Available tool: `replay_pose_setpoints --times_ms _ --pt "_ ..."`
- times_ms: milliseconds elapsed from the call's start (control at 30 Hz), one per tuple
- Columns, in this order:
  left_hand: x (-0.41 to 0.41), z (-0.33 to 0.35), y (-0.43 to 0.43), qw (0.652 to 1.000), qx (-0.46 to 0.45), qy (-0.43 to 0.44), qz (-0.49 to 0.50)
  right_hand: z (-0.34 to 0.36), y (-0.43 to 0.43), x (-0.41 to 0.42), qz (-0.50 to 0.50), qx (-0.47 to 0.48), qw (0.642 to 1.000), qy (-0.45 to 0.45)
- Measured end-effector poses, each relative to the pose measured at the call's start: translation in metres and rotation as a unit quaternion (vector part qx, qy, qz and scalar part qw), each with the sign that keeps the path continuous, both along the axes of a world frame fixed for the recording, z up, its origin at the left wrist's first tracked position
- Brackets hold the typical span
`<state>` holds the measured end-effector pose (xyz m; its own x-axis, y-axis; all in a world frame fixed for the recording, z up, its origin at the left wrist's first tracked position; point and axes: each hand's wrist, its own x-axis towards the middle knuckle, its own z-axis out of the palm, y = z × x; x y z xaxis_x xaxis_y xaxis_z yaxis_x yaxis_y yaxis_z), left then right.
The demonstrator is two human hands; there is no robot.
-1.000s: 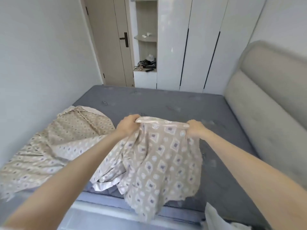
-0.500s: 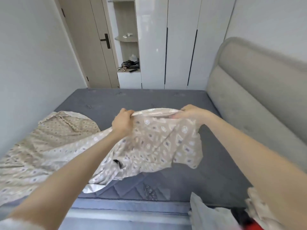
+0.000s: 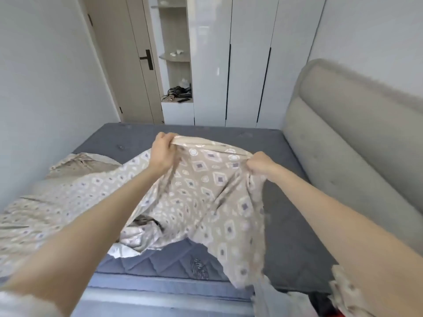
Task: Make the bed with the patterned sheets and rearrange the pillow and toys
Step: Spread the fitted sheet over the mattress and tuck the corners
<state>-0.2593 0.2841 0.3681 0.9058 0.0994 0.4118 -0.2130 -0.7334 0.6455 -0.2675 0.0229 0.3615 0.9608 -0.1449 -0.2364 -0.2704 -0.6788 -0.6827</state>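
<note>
The far end of the room is filled by a white wardrobe (image 3: 247,65). A bare grey mattress (image 3: 286,236) is spread across the middle of the view, and it is bordered on the right by a padded beige headboard (image 3: 354,145). A patterned sheet (image 3: 206,197), beige with pale diamonds, is draped over the left and near part of the mattress; its left portion is laid crumpled along the wall side, while its middle is lifted clear of the mattress and hangs down toward the near edge. A beige door (image 3: 119,65) is seen at the far left, and open shelves (image 3: 175,57) are set between it and the wardrobe. The raised hem of the sheet is gripped at two points: it is bunched in the curled fingers of the left hand (image 3: 161,152) and pinched in the closed right hand (image 3: 259,162), with a taut stretch of hem held between them. Pale cloth (image 3: 281,300) is heaped at the bottom right, off the mattress. Dark clutter (image 3: 178,93) is left on the lowest shelf. A black handle (image 3: 147,58) is fitted to the door.
</note>
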Motion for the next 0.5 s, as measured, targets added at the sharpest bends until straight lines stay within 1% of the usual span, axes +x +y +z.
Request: replay_pose_setpoints --times_ms 133,267,333,367,433,500 --pt "0.007 -0.012 0.014 0.999 -0.029 0.036 0.025 -0.011 0.024 0.011 -0.066 0.142 0.987 0.022" --pt "0.025 -0.028 0.034 0.993 -0.050 0.108 0.023 -0.021 0.051 0.028 -0.091 0.278 0.951 0.097" --pt "0.042 -0.035 0.042 0.989 -0.051 0.141 0.003 -0.029 0.067 0.044 -0.124 0.336 0.928 0.101" --pt "0.051 -0.037 0.045 0.986 -0.051 0.157 -0.021 -0.032 0.073 0.052 -0.144 0.361 0.917 0.089" --pt "0.075 -0.037 0.050 0.979 -0.051 0.182 -0.080 -0.035 0.085 0.073 -0.168 0.388 0.906 0.034" --pt "0.102 -0.028 0.054 0.972 -0.067 0.181 -0.134 -0.029 0.094 0.096 -0.154 0.373 0.914 -0.041"
